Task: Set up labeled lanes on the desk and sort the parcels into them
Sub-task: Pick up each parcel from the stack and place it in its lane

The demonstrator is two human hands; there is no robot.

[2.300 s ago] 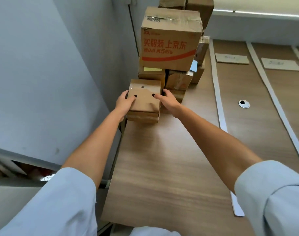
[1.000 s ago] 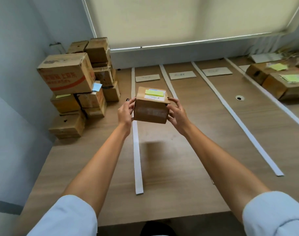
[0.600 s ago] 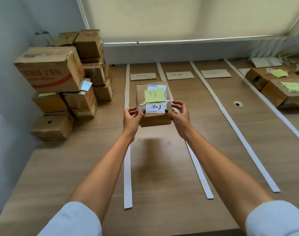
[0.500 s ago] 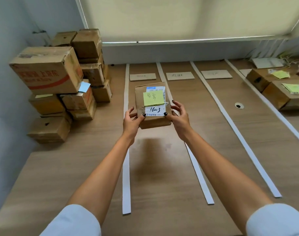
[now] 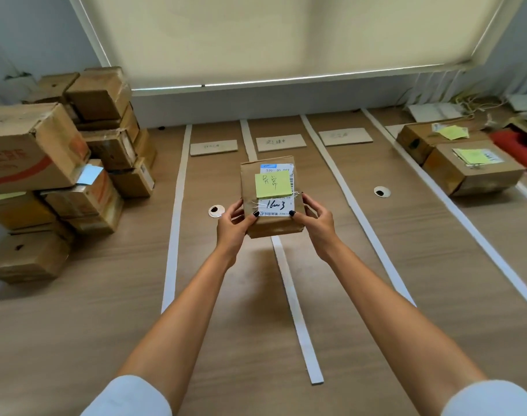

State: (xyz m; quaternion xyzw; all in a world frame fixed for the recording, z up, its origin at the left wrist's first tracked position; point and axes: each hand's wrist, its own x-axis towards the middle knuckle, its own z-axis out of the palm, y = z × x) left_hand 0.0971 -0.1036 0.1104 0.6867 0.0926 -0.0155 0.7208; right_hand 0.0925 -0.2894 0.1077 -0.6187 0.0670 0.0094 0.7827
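Note:
I hold a small brown parcel [image 5: 272,226] above the desk, its top tilted toward me. On it are a green sticky note [image 5: 272,184] with handwriting and a white shipping label marked "1603". My left hand [image 5: 233,225] grips its left side and my right hand [image 5: 313,222] grips its right side, thumbs on top. White tape strips [image 5: 295,310] divide the wooden desk [image 5: 106,325] into lanes. Cardboard lane labels [image 5: 213,147] lie at the far ends of three lanes.
A pile of brown boxes [image 5: 61,175] stands at the left against the wall. Two parcels with green notes [image 5: 472,168] sit in a lane at the right. Round cable grommets [image 5: 216,211] are set in the desk. Cables and papers lie at the far right corner.
I picked the parcel out of the pile at the left, carried it over the lanes and tilted its labelled top toward me. My view has since shifted slightly closer.

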